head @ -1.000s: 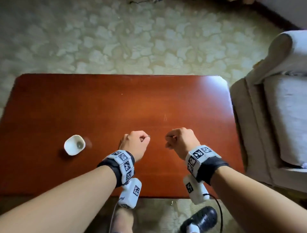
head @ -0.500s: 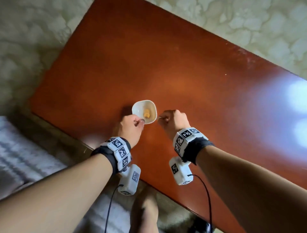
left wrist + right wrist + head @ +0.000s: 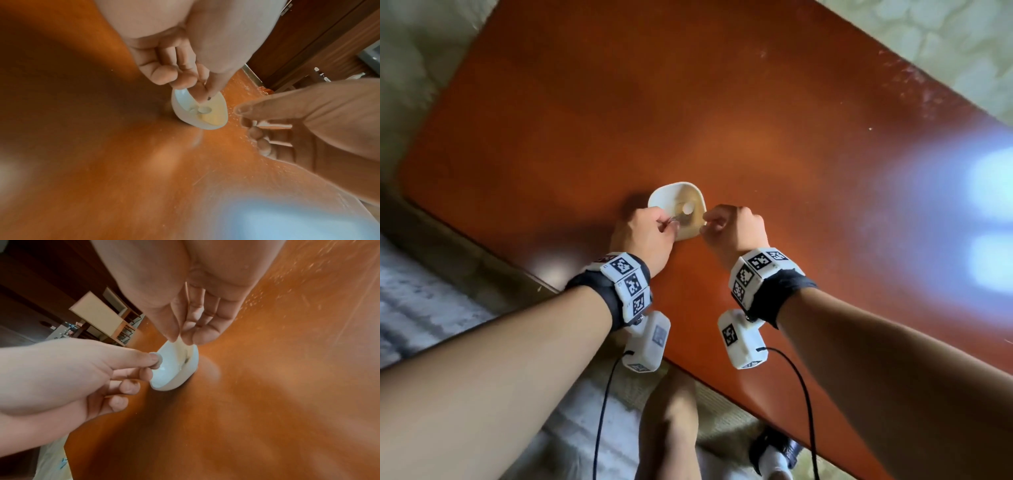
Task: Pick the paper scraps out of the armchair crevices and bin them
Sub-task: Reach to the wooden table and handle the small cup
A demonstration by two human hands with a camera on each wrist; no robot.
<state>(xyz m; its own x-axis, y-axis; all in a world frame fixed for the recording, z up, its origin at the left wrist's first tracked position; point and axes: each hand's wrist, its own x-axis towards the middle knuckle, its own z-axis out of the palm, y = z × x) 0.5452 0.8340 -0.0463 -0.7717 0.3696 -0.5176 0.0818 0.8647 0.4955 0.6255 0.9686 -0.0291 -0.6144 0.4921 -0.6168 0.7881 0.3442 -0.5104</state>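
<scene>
A small white bowl (image 3: 664, 198) (image 3: 180, 116) (image 3: 185, 374) stands on the red-brown table (image 3: 756, 102) near its front edge. One small round white scrap (image 3: 688, 207) (image 3: 204, 110) lies inside it. My left hand (image 3: 669, 224) (image 3: 205, 95) (image 3: 156, 363) hovers at the bowl's left rim, thumb and forefinger pinching a small round pale scrap (image 3: 160, 361). My right hand (image 3: 707, 222) (image 3: 242, 116) (image 3: 179, 339) is at the right rim, its fingers curled, and pinches a thin pale scrap (image 3: 180, 339) over the bowl.
Pale patterned carpet (image 3: 945, 41) surrounds the table. A grey-white fabric seat (image 3: 421, 308) lies at the lower left beside the table's edge. My leg and a dark shoe (image 3: 774, 452) are below the front edge. Bright glare (image 3: 989, 222) covers the table's right part.
My head view swung left and down, and both hands travelled from the table's middle to the white bowl. They now sit closer over its rim, and a white scrap lies inside.
</scene>
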